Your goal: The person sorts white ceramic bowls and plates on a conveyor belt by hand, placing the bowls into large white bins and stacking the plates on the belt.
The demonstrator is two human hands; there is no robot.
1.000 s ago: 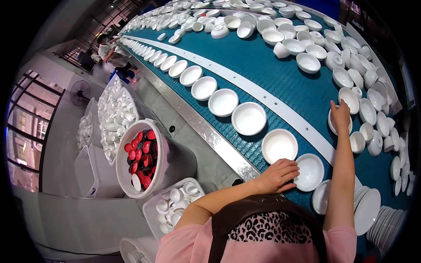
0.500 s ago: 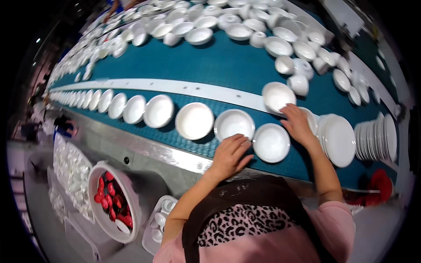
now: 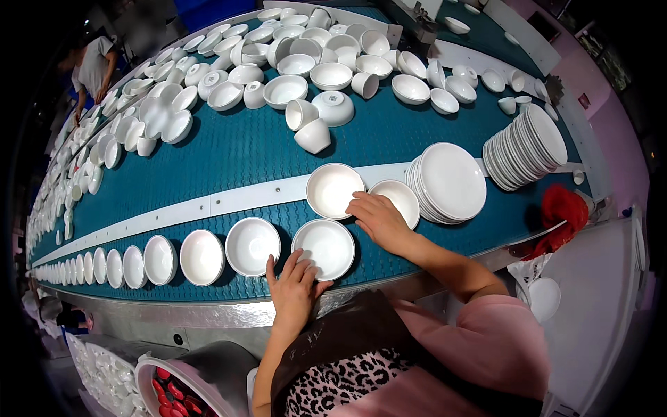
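A round white bowl point(image 3: 323, 249) stands at the right end of a row of bowls along the blue conveyor belt's near lane. My left hand point(image 3: 293, 292) is at its near-left rim, fingers spread, beside the neighbouring bowl point(image 3: 253, 246). Behind it, a tilted white bowl point(image 3: 332, 191) overlaps the white divider rail. At that bowl's right rim my right hand point(image 3: 382, 221) has its fingers closed on the edge; the thumb is hard to make out. Another white bowl point(image 3: 399, 201) lies just behind the right hand, partly hidden, against a stack of white plates point(image 3: 453, 182).
A second plate stack point(image 3: 526, 147) leans farther right, near a red cloth point(image 3: 561, 212). Many jumbled bowls and cups point(image 3: 297, 64) cover the far belt. A white bin point(image 3: 149, 379) of red pieces stands below the metal edge. A co-worker point(image 3: 94, 66) is at far left.
The whole view has swung, bringing the plate stacks and far belt further in. My left hand stays by the end bowls; my right hand is still at the rim of the bowl over the rail.
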